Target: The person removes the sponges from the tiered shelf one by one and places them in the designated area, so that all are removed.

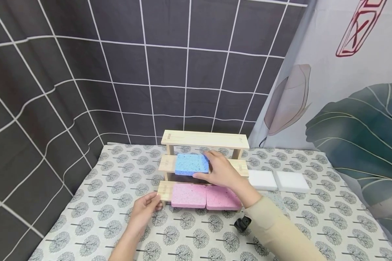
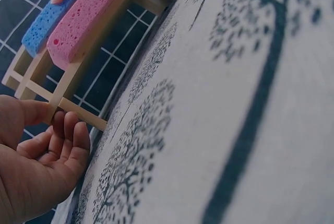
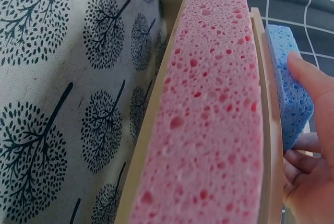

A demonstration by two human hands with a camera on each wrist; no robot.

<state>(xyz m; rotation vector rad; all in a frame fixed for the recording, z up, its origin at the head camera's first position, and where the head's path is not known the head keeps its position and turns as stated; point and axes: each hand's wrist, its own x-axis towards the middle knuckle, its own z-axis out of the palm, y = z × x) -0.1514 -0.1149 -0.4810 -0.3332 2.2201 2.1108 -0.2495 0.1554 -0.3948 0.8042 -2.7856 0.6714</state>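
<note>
A three-tier wooden rack (image 1: 204, 138) stands on the table. Two pink sponges (image 1: 188, 195) lie side by side on its lowest step. On the middle step, toward its left, is a blue sponge (image 1: 191, 164). My right hand (image 1: 223, 170) grips that sponge by its right end, thumb at the front edge; in the right wrist view the blue sponge (image 3: 290, 85) shows between thumb and fingers. My left hand (image 1: 144, 210) pinches the left end of the lowest step, its thumb and curled fingers at the wood (image 2: 67, 85) in the left wrist view.
Two white sponge-like blocks (image 1: 292, 182) lie to the right of the rack. A small black object (image 1: 242, 223) sits in front, near my right sleeve. The tree-patterned tablecloth (image 1: 94, 217) spreads around the rack, and a dark grid curtain (image 1: 166, 65) hangs behind.
</note>
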